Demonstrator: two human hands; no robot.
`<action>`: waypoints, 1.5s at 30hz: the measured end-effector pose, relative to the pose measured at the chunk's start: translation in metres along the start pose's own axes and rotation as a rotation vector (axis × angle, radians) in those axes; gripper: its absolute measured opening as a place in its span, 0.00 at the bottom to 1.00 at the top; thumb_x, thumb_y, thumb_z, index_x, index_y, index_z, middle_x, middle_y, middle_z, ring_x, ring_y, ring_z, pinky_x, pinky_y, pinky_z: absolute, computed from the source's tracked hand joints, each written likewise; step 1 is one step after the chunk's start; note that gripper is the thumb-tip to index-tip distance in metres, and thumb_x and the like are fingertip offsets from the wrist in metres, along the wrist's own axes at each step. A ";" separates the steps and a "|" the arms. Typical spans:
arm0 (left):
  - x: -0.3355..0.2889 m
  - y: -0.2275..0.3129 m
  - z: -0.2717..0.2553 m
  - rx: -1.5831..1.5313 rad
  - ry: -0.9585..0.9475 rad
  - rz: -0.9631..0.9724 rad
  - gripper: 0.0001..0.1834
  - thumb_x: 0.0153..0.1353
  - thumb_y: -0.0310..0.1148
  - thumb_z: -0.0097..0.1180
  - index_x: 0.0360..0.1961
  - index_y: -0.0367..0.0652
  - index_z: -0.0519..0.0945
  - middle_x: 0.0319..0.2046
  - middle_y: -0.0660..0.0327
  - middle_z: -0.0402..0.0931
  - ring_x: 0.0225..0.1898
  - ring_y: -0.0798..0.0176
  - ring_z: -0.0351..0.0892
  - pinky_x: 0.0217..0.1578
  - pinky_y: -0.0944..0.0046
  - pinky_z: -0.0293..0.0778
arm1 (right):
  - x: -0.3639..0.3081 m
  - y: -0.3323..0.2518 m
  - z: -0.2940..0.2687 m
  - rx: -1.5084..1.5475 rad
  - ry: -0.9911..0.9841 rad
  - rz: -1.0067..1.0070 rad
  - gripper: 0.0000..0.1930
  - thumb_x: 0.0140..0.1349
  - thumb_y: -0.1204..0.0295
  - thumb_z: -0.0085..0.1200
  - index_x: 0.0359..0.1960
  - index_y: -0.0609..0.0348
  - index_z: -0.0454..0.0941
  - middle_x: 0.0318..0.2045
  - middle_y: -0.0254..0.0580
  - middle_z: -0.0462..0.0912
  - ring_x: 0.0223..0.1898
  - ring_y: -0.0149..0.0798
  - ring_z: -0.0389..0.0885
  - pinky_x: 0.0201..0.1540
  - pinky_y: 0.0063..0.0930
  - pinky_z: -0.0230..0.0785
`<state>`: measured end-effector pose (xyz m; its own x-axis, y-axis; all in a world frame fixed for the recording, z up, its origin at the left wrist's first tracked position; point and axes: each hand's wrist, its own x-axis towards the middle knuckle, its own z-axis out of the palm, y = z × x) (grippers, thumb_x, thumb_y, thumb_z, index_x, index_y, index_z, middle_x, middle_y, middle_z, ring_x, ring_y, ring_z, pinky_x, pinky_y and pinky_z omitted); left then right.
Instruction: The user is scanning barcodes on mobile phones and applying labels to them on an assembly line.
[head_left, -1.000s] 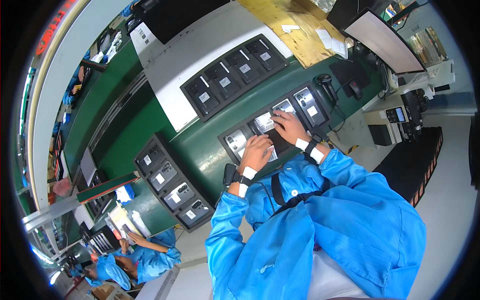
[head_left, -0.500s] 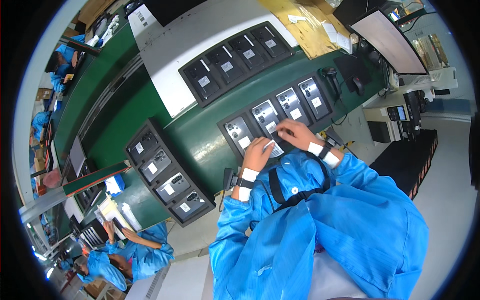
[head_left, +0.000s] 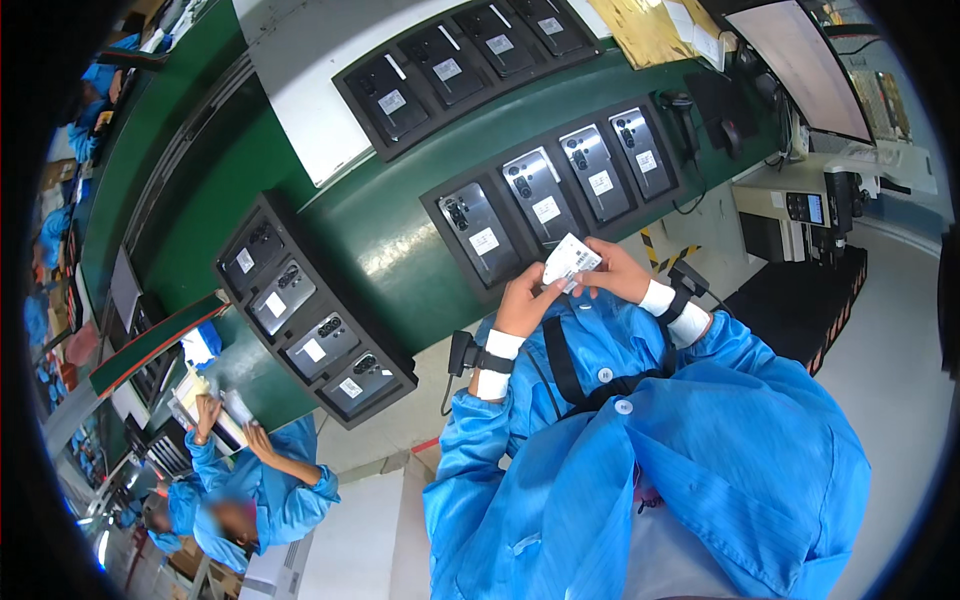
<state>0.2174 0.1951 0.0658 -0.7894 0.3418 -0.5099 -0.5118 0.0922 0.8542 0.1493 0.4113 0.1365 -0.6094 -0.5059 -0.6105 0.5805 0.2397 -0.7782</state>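
My left hand (head_left: 525, 303) and my right hand (head_left: 618, 272) meet just above the near edge of a black foam tray (head_left: 511, 216). Between them they pinch a small white printed label sheet (head_left: 566, 258), tilted up. The tray's slots hold several grey smartphones (head_left: 476, 222), camera side up, each with a white sticker on its back. My hands and the sheet overlap the tray's near edge. Both wrists wear white wraps and black straps with small devices.
A second foam tray (head_left: 360, 92) of dark phones lies behind, and a third tray (head_left: 272, 342) stands to the left. On the green bench (head_left: 400, 215) at right are a barcode scanner (head_left: 680, 105), a mouse (head_left: 732, 138) and a monitor (head_left: 800, 65). A co-worker (head_left: 265, 495) works at lower left.
My right hand has come down from over the tray to the label sheet, and both hands now hold it, tilted up. The view has shifted, so the trays appear higher and larger.
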 end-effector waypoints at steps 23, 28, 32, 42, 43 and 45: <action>-0.003 0.008 -0.001 -0.237 0.332 0.107 0.09 0.68 0.25 0.60 0.46 0.34 0.77 0.30 0.58 0.86 0.32 0.71 0.84 0.35 0.70 0.77 | -0.001 0.010 -0.010 -0.344 0.201 -0.187 0.15 0.66 0.76 0.60 0.53 0.64 0.81 0.40 0.38 0.81 0.34 0.26 0.79 0.37 0.23 0.71; 0.003 0.018 -0.026 0.563 0.988 0.264 0.26 0.55 0.28 0.68 0.56 0.41 0.75 0.67 0.49 0.64 0.69 0.48 0.64 0.66 0.48 0.60 | 0.000 0.010 -0.011 -0.110 0.283 -0.128 0.15 0.67 0.75 0.60 0.54 0.66 0.80 0.41 0.37 0.84 0.35 0.25 0.80 0.40 0.23 0.74; 0.029 0.027 -0.027 0.709 0.967 0.280 0.35 0.54 0.34 0.69 0.63 0.43 0.71 0.72 0.48 0.56 0.75 0.41 0.51 0.71 0.36 0.46 | 0.001 0.003 -0.011 -0.040 0.242 -0.150 0.17 0.68 0.74 0.60 0.56 0.67 0.78 0.41 0.35 0.85 0.36 0.24 0.81 0.42 0.22 0.75; 0.039 0.025 -0.023 0.875 0.838 0.133 0.38 0.48 0.35 0.69 0.63 0.45 0.73 0.73 0.47 0.54 0.78 0.42 0.45 0.70 0.25 0.40 | 0.005 -0.004 -0.006 -0.002 0.242 -0.161 0.17 0.68 0.75 0.60 0.57 0.65 0.78 0.37 0.34 0.84 0.34 0.22 0.79 0.40 0.22 0.75; 0.037 0.025 -0.024 0.814 0.837 0.155 0.36 0.47 0.32 0.69 0.61 0.44 0.74 0.74 0.47 0.54 0.78 0.40 0.47 0.70 0.27 0.43 | 0.007 -0.001 -0.007 -0.023 0.239 -0.156 0.17 0.68 0.75 0.60 0.57 0.65 0.78 0.36 0.34 0.83 0.34 0.22 0.79 0.39 0.22 0.75; 0.031 0.026 -0.029 0.758 0.847 0.180 0.34 0.46 0.30 0.69 0.58 0.44 0.75 0.74 0.47 0.54 0.77 0.39 0.49 0.71 0.30 0.45 | 0.019 0.002 -0.006 -0.044 0.310 -0.180 0.19 0.67 0.76 0.60 0.58 0.65 0.77 0.36 0.34 0.82 0.33 0.23 0.80 0.38 0.23 0.76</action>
<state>0.1695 0.1807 0.0689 -0.9519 -0.3047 -0.0341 -0.2599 0.7430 0.6168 0.1357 0.4069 0.1227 -0.8385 -0.2690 -0.4739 0.4297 0.2084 -0.8786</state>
